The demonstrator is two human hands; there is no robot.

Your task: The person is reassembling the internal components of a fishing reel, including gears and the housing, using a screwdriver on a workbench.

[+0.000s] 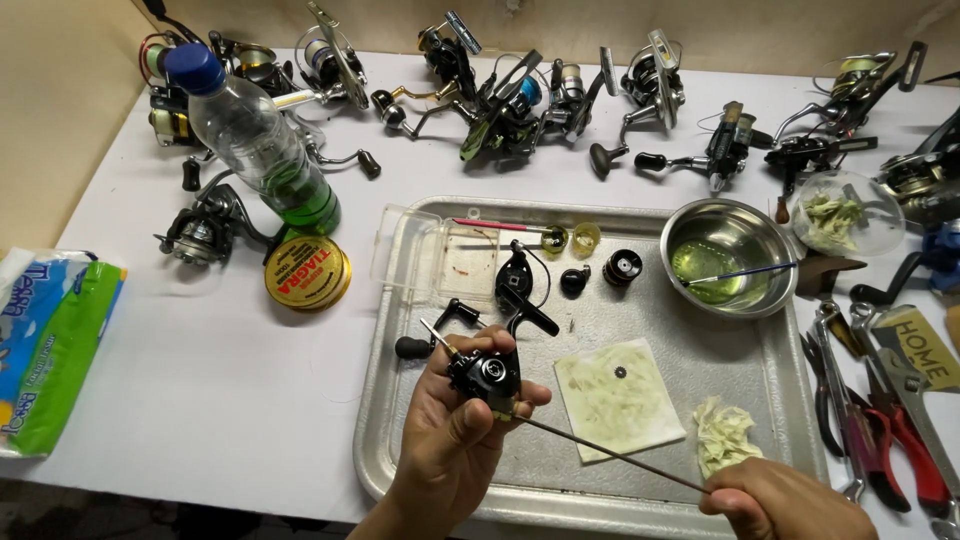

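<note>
Nearest the camera, the right hand (pixel 785 500) is seen closed as a fist around the lower end of a thin brown rod (pixel 610 453); the rod is straight, stiff-looking and dull; its long axis runs from lower right up to upper left, its far tip meeting the underside of the reel body (pixel 487 374); the reel body is held in the left hand (pixel 455 435), fingers curled round it from below, thumb pressed on its front; it is small, black, glossy, with a round opening facing the camera and a thin metal shaft (pixel 436 336) sticking out toward upper left; it is held above the near-left part of the dented aluminium tray (pixel 800 455); a stained square paper sheet (pixel 618 398) and a crumpled wad of tissue (pixel 722 433) lie on the tray just right of it; a steel bowl (pixel 729 256) of yellowish liquid sits at the far right corner.
</note>
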